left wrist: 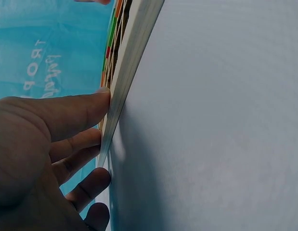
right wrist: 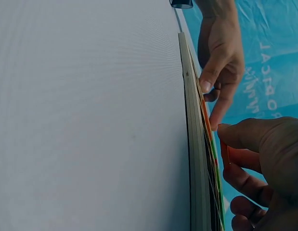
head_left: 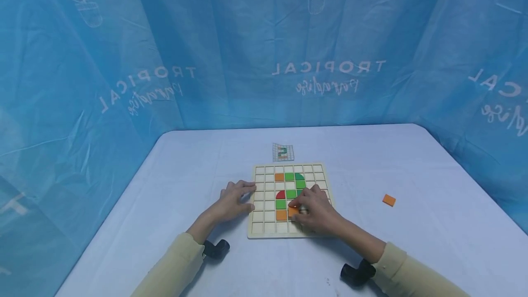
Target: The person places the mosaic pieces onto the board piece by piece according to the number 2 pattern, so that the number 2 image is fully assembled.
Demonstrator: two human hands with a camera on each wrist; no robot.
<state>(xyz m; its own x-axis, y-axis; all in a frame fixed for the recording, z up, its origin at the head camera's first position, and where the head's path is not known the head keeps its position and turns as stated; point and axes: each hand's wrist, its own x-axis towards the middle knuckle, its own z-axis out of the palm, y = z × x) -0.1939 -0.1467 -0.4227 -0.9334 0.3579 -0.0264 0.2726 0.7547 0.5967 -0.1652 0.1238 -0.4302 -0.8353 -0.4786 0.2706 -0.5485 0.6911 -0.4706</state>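
A wooden grid board (head_left: 257, 228) lies flat on the table, with orange, green and red tiles set in several of its squares. My left hand (head_left: 232, 201) rests at the board's left side, thumb and fingertips touching its edge with the fingers fairly straight. Between thumb and fingers my right hand (head_left: 316, 211) pinches an orange square tile (head_left: 293, 211), close over the lower middle of the grid. In the right wrist view that tile (right wrist: 225, 153) stands just off the board's face. The right hand hides the grid's lower right squares.
One loose orange tile (head_left: 389, 200) lies on the white tablecloth (head_left: 198, 159) to the right of the board. Behind the board is a small grid card (head_left: 283, 152) with a coloured pattern. A blue printed curtain (head_left: 247, 35) hangs around the table's far side.
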